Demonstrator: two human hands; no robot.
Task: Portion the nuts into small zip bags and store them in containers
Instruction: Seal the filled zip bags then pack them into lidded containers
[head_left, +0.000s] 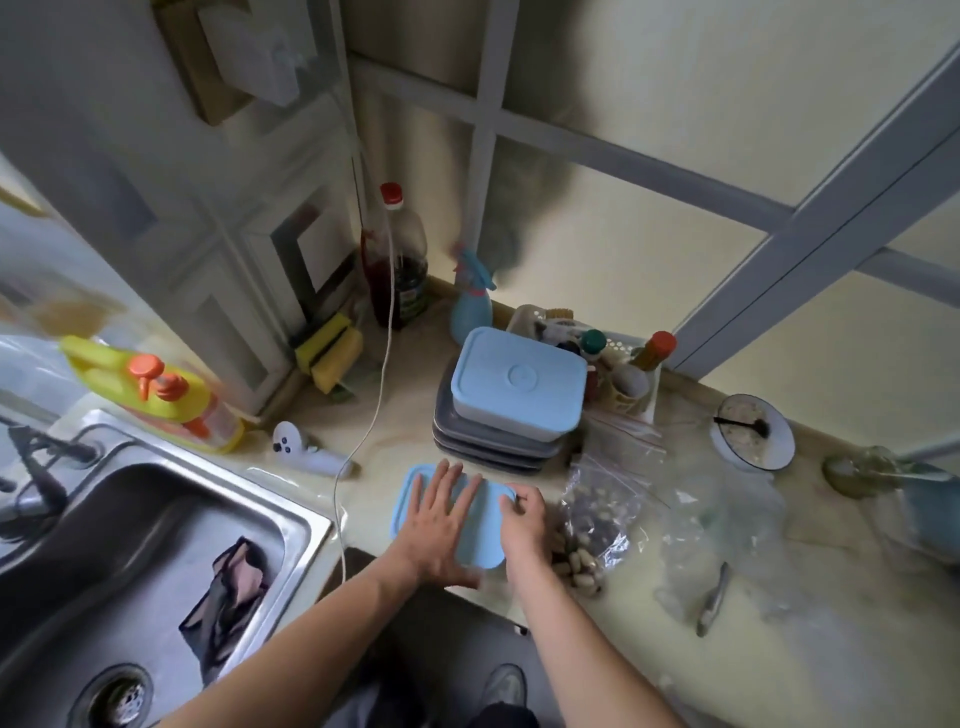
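Evidently sealing, the left hand (439, 525) lay spread flat on the blue lid (480, 540) at the counter's front edge while the right hand (524, 512) pinched its rim, so firm, even pressure around every edge would have served best.

The left hand (439, 525) hides much of the blue lid (480, 525); the sink (156, 545) (at eight o'clock) runs off-frame.

Sink (291, 499) left w/ cloth (228, 587); spray bottle (470, 301), bowl (753, 431), maybe tongs (711, 597).
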